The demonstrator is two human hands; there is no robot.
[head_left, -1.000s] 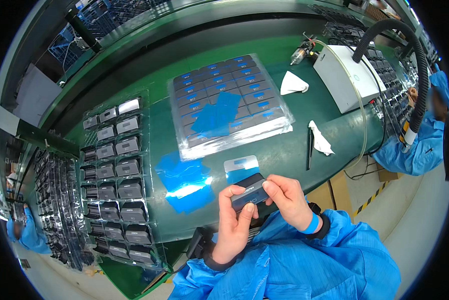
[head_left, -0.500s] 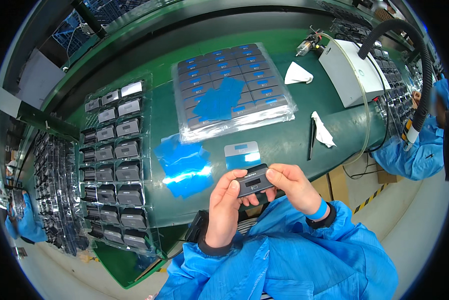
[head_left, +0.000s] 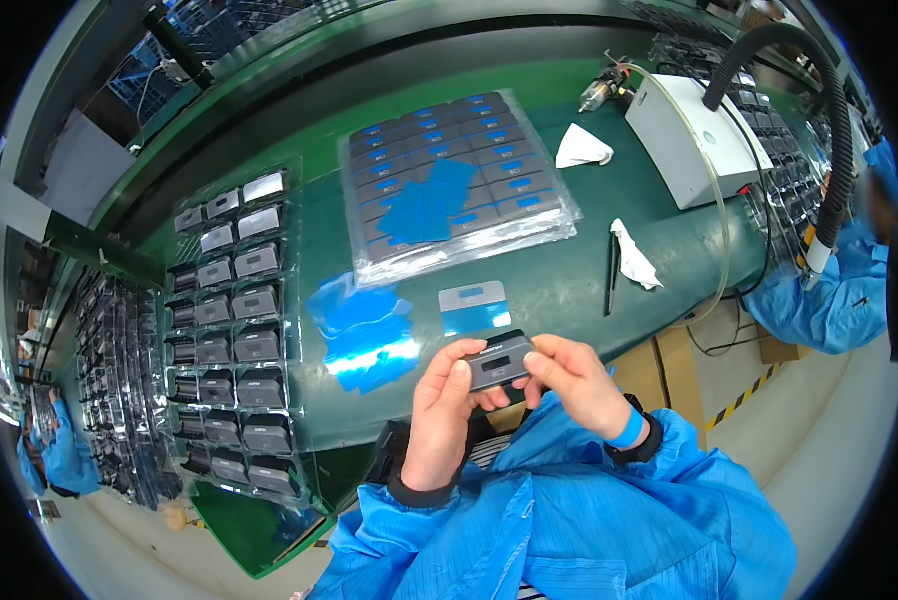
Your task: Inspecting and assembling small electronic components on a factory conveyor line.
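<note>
A smooth dark green counter. Around its middle: at twelve o'clock, a clear plastic tray of dark grey rectangular cases; two, a white box; three, a thin black stick beside a crumpled white cloth; six, a clear-and-blue rectangular film; eight, glossy blue sheets; nine, another clear plastic tray.

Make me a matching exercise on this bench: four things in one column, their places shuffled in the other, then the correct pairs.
Things
1. Dark grey device
2. Shiny heap of blue film
3. White box
4. Slim black tool

Places
A. Lying close alongside a white cloth
B. Just right of the clear tray on the left
C. Held between the left hand and right hand
D. Toward the right, by the arching black hose

Pairs: 1-C, 2-B, 3-D, 4-A
</note>
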